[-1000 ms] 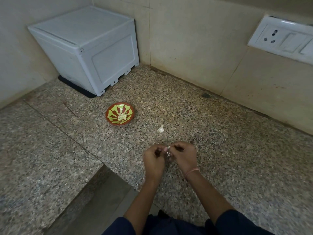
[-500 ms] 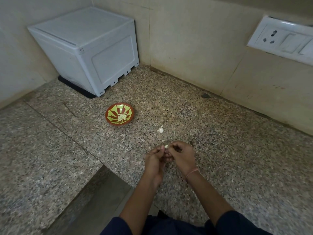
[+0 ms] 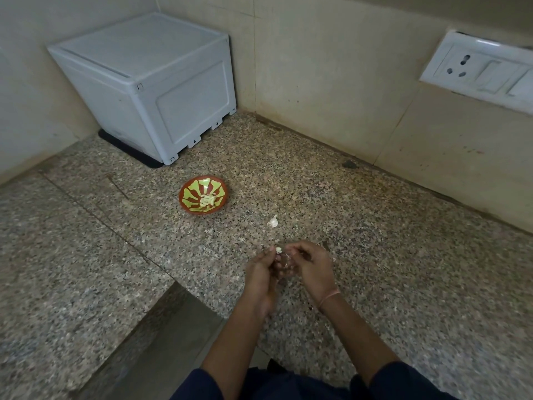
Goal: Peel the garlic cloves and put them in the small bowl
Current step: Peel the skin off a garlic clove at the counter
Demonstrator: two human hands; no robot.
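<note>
A person looks down at their own two hands, held close together just above a speckled stone counter (image 3: 403, 269). The left hand (image 3: 261, 272) and the right hand (image 3: 310, 267) meet at the fingertips, and between them sits a small pale garlic clove (image 3: 278, 250). The fingers of both hands curl in and pinch it from opposite sides. The right hand appears to be picking at the skin, though the clove is too small to show how much skin is left or which way its long axis runs. The small bowl (image 3: 184, 194), red-brown with yellow-green petals, stands on the counter ahead of the hands and off to the left, well apart from them. It lies on the left hand's side, so that hand has the shorter way to it. Peeled cloves (image 3: 207, 200) already lie at its centre. A loose clove (image 3: 273, 221), apparently unpeeled, rests on the counter just ahead of the fingertips, between the hands and the bowl but closer to the hands. Farther ahead and left, beyond the bowl, a white box (image 3: 150, 82) stands in the corner. A wall socket (image 3: 476, 70) is mounted high on the wall to the far right. Judging by this, peeling is midway, with at least one clove waiting.
</note>
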